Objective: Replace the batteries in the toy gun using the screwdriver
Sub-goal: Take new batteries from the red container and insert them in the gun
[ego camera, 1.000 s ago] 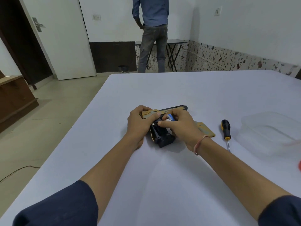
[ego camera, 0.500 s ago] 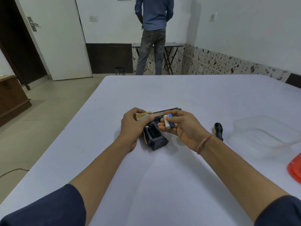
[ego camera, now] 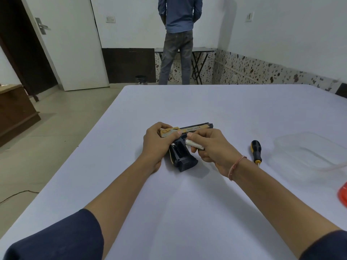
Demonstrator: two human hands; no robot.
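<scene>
Toy gun [ego camera: 185,156] clamped flat by left hand [ego camera: 156,145]; battery [ego camera: 194,146] pinched in right hand [ego camera: 212,147], judged light, smooth, slippery; best gripped mid-barrel.

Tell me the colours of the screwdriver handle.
Black and yellow screwdriver handle, seen in the head view.

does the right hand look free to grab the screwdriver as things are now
Probably not straight away. The screwdriver lies bare on the table just beside the right hand, nothing between them, but that hand is already pinching a battery, so it would likely have to put it down first.
</scene>
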